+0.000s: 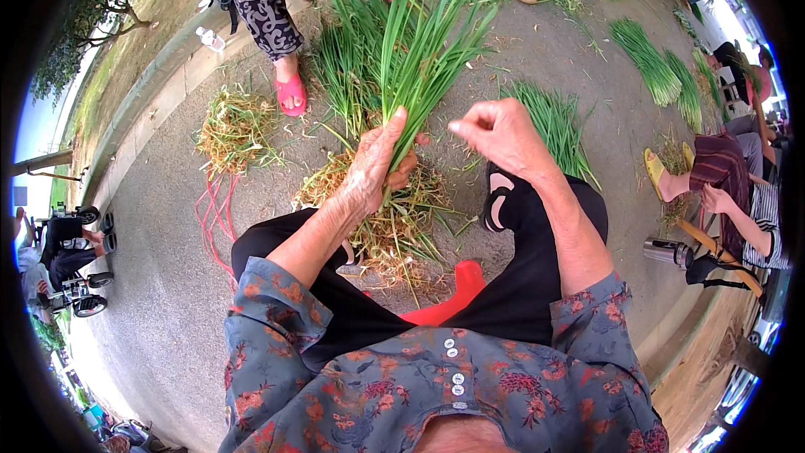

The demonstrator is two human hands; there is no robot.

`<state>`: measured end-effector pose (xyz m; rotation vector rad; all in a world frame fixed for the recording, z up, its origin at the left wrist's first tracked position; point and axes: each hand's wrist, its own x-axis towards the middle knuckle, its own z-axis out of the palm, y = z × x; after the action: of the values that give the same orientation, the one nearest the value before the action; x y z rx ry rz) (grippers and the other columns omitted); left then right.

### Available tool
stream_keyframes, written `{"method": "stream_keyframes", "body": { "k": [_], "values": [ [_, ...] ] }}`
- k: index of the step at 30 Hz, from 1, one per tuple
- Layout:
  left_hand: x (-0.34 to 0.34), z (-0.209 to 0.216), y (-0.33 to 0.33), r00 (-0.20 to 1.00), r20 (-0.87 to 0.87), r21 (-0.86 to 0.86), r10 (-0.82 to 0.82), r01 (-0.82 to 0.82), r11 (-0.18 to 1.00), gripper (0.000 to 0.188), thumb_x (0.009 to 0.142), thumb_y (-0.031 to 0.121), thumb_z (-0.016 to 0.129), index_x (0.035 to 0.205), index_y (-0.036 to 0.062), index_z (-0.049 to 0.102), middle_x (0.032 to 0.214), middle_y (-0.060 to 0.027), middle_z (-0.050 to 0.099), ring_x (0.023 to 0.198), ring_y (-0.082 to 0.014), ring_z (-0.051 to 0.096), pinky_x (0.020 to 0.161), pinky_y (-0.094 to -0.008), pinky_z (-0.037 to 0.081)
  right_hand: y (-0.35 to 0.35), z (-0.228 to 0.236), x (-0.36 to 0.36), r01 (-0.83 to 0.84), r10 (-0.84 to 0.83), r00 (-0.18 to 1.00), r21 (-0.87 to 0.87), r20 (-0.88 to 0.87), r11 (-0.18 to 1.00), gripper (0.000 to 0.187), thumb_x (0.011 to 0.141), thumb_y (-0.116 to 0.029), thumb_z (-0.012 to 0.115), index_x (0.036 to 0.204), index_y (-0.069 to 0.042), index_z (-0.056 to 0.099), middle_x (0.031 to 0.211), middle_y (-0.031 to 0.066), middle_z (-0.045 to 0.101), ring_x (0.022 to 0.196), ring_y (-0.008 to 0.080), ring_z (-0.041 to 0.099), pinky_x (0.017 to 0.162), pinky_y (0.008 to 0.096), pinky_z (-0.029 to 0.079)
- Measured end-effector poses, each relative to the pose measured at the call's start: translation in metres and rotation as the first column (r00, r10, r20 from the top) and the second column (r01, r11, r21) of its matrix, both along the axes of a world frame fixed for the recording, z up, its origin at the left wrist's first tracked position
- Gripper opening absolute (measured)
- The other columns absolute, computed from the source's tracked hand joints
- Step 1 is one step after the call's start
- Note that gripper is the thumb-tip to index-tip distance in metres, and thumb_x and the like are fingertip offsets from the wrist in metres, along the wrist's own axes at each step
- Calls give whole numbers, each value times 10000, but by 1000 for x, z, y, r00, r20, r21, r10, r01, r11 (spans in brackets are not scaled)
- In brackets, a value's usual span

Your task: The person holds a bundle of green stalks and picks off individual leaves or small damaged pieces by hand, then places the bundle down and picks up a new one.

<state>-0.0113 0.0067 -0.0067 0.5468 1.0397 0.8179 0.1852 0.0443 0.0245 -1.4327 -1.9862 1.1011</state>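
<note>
1. Bunch of green stalks (415, 59): judged light, limp and easily bruised; best gripped low, just above the roots.
2. Left hand (376, 169) is wrapped around that base, above the pile of trimmings (394, 218).
3. Right hand (501, 130), right of the bunch, is pinched nearly closed; contents indiscernible.

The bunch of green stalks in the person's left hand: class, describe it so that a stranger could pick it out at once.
Start at the paved ground in front of the seated person. Above the heap of dry trimmings between the knees, the left hand grips the bunch of green stalks. Unlike the green bundles lying flat, it stands upright, fanning out.
</note>
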Motion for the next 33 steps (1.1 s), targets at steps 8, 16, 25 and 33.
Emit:
{"method": "stream_keyframes", "body": {
  "k": [8,16,25,33],
  "values": [
    [8,1,-6,999,-25,82,-29,31,996,440,840,478,531,839,38,543,479,28,363,379,-49,284,342,-205,199,7,6,-14,285,-192,859,131,-474,950,80,828,-77,581,853,-4,600,645,-2,579,556,38,509,493,197,420],
    [11,-3,-9,990,-131,179,-44,67,982,370,863,433,517,828,66,555,475,59,351,381,-43,281,349,-215,202,8,4,-12,290,-239,936,184,-257,939,147,773,-139,656,788,1,610,564,20,578,500,56,508,465,226,413],
    [13,4,-9,995,-96,149,17,-3,989,300,823,331,623,833,45,533,482,43,377,373,-32,280,334,-204,175,12,-6,-9,304,-239,914,160,-328,939,116,760,-95,656,712,-4,602,569,0,583,489,33,489,439,212,396],
    [10,0,-8,999,-51,96,3,2,995,254,815,280,640,825,61,511,478,39,385,361,-32,273,325,-210,175,26,6,13,537,-281,653,169,-703,826,65,819,-88,609,842,-35,580,675,-11,581,535,34,512,442,171,397]
  ]
}}
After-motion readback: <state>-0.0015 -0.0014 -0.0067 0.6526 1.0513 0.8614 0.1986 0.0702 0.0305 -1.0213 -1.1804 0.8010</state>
